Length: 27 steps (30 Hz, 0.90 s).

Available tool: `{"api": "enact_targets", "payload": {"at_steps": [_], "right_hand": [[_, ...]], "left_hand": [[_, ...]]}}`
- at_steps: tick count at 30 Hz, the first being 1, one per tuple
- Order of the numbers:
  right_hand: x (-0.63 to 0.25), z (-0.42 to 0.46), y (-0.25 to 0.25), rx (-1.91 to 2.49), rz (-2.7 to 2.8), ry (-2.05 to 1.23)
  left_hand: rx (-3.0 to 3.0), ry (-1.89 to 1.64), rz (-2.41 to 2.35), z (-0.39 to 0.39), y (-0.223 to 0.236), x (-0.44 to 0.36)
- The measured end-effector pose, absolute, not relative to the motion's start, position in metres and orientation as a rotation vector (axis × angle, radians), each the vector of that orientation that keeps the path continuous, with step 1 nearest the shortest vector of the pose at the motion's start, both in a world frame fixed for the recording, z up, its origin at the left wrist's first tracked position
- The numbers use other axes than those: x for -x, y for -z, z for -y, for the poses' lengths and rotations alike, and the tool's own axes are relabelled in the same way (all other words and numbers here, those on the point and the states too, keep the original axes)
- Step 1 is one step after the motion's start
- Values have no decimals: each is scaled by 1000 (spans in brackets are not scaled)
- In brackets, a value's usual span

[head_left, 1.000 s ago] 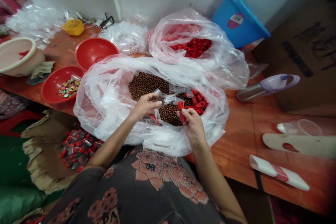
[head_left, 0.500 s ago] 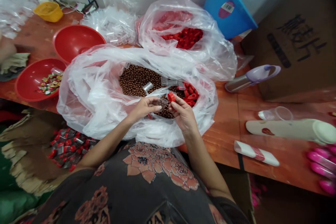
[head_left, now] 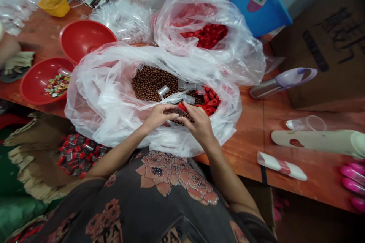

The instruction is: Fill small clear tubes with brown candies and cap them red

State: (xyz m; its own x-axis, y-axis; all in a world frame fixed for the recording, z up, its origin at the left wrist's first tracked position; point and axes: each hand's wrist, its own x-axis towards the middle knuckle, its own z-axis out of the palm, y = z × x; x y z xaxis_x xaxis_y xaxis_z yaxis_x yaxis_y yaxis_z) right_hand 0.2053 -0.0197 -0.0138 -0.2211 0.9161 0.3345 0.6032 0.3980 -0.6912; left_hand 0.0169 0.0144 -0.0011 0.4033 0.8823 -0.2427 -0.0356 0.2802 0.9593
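Over a large open plastic bag (head_left: 105, 95), my left hand (head_left: 160, 117) pinches a small clear container (head_left: 179, 110) with dark contents. My right hand (head_left: 200, 124) holds a red cap (head_left: 181, 106) against the container's end; fingers partly hide how far it sits on. Beneath and behind both hands lie many small brown balls (head_left: 149, 81) in the bag. Several empty clear tubes (head_left: 163, 91) rest on the balls. Red caps (head_left: 211, 100) are heaped at the bag's right side, close to my right hand.
Behind stand a second bag (head_left: 242, 59) of red pieces and a blue bucket (head_left: 261, 3). Red bowls (head_left: 85, 38) sit left; filled red-capped containers (head_left: 80, 152) lie low left. A purple-lidded bottle (head_left: 268, 85) and white flask (head_left: 313, 141) are right. Another person's arm (head_left: 8, 49) shows far left.
My right hand has brought the red cap left and down from beside the container onto its end. My left hand still holds the container. The whole view has shifted slightly.
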Motion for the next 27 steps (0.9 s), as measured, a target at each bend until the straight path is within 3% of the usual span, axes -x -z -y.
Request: {"api": "enact_targets", "payload": {"at_steps": [9, 27], "right_hand": [[-199, 12, 23, 1223, 2133, -331], [-188, 21, 26, 1128, 2020, -534]], "left_hand": [[-956, -838, -967, -4, 13, -19], [-609, -936, -949, 3, 11, -53]]}}
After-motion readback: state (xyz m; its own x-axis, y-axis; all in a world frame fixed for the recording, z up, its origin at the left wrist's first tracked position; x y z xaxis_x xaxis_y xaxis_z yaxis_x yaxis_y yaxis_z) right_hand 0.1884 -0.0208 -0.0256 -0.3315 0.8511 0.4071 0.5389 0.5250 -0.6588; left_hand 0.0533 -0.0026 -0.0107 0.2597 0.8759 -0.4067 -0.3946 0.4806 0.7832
